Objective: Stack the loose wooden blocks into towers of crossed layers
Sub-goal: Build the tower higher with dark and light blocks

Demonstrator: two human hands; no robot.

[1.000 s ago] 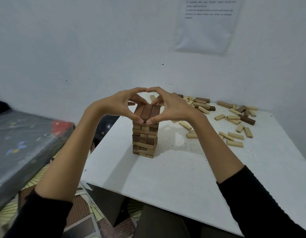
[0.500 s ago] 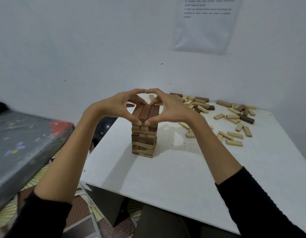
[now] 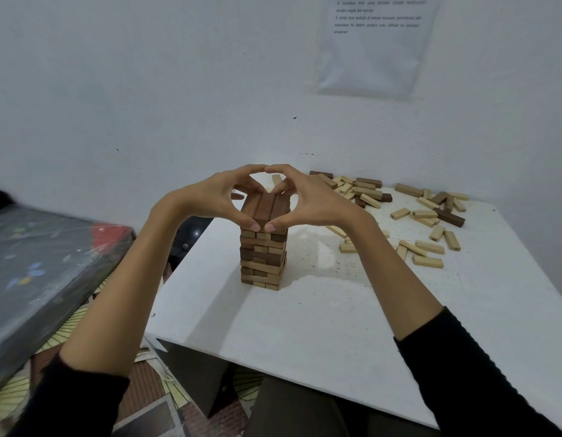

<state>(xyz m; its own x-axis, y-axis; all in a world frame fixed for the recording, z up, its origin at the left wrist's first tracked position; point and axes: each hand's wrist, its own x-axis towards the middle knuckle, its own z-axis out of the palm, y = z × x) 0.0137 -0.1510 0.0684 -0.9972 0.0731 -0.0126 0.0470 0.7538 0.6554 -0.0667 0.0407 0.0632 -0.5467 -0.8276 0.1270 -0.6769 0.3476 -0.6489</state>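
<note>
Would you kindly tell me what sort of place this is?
Likely a plain indoor room set up for a tabletop task: a white table in a white-walled corner, a printed sheet on the wall, loose wooden blocks near a tower.

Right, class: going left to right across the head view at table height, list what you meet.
Grey plastic-wrapped slab → left hand → block tower, its top layer held between both hands → right hand → loose blocks scattered on the white table.
</note>
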